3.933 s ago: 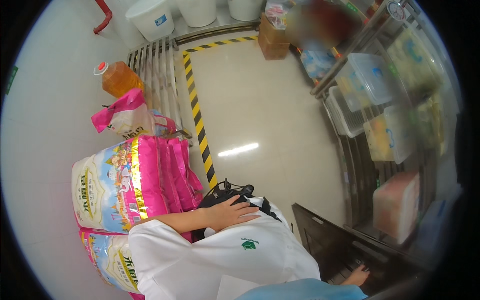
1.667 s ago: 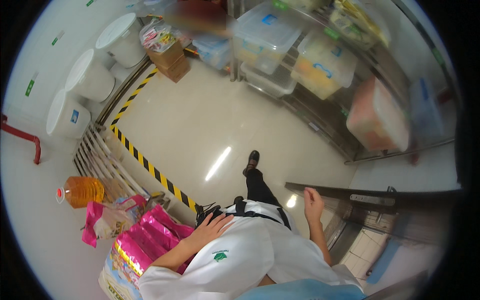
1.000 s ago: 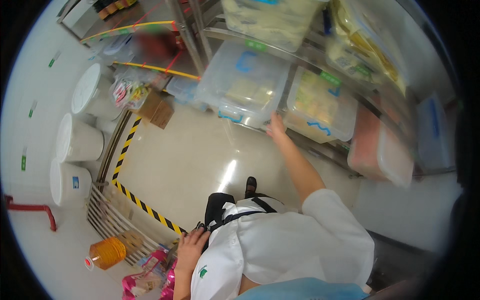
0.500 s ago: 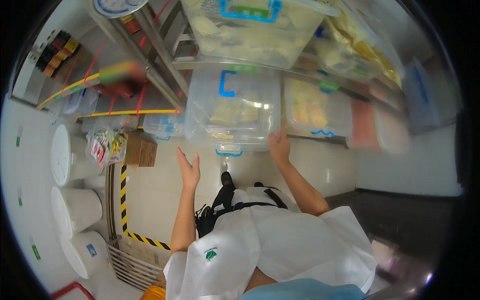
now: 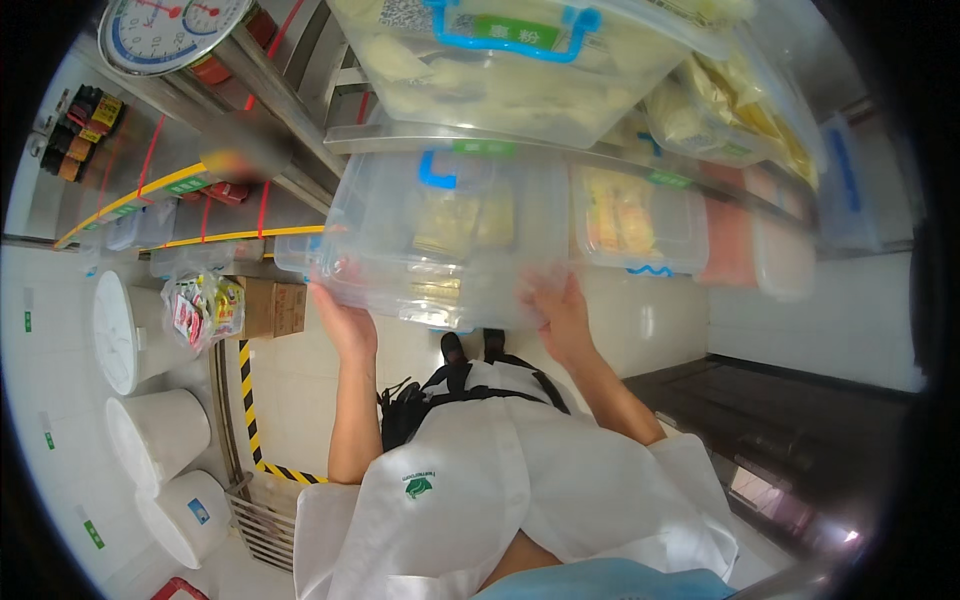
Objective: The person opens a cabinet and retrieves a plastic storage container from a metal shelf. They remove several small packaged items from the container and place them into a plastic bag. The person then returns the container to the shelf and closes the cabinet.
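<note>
A clear plastic storage box [image 5: 385,215] with a blue latch and yellow packets inside sits partly under a steel shelf, its near end sticking out over the floor. My left hand [image 5: 345,325] grips its near left corner, the fingers showing faintly through the plastic. At the near right corner my right hand [image 5: 562,318] has hold of the box, its fingers blurred by motion. Above, a larger clear tub [image 5: 480,95] with a blue handle holds pale bags. To the right stands another clear box [image 5: 640,225] with yellow and orange packs.
The steel shelf edge [image 5: 420,140] crosses just over the box. Left of it are a round dial gauge [image 5: 170,30], dark bottles [image 5: 85,130], a cardboard carton [image 5: 272,308] and several white bins [image 5: 160,430]. Yellow-black tape [image 5: 247,400] marks the floor.
My left hand has gone from open beside the box to gripping its left corner. The box's near end has come slightly toward me. The whole view has shifted a little.
</note>
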Action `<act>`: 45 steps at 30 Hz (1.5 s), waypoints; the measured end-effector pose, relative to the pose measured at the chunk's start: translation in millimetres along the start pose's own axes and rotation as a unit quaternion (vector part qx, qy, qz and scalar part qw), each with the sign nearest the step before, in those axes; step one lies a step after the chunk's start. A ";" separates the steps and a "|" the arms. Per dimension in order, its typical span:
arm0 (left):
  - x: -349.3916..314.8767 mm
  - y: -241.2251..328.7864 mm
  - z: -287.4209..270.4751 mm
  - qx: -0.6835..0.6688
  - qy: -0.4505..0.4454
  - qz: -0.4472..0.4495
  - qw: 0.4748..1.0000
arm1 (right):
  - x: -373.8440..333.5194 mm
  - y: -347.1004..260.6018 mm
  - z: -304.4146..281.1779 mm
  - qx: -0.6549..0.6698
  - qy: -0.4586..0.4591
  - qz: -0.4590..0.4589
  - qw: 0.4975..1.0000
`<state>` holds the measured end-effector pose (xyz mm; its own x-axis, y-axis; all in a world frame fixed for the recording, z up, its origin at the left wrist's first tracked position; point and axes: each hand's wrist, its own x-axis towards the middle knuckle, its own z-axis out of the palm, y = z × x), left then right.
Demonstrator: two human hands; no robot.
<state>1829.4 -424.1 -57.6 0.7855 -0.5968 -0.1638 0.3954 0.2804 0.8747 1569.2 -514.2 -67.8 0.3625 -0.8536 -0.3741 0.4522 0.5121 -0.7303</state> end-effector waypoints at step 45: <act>-54.1 -75.7 -198.3 -0.019 0.318 -0.170 0.933 | 282.2 -13.1 35.6 -0.687 -0.264 -0.078 0.673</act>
<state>1851.4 -263.9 -205.4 0.7306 -0.0931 -0.6765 0.6800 0.1900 0.7082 1694.7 -758.3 -143.4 0.8005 -0.5487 -0.2412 -0.5301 -0.4602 -0.7122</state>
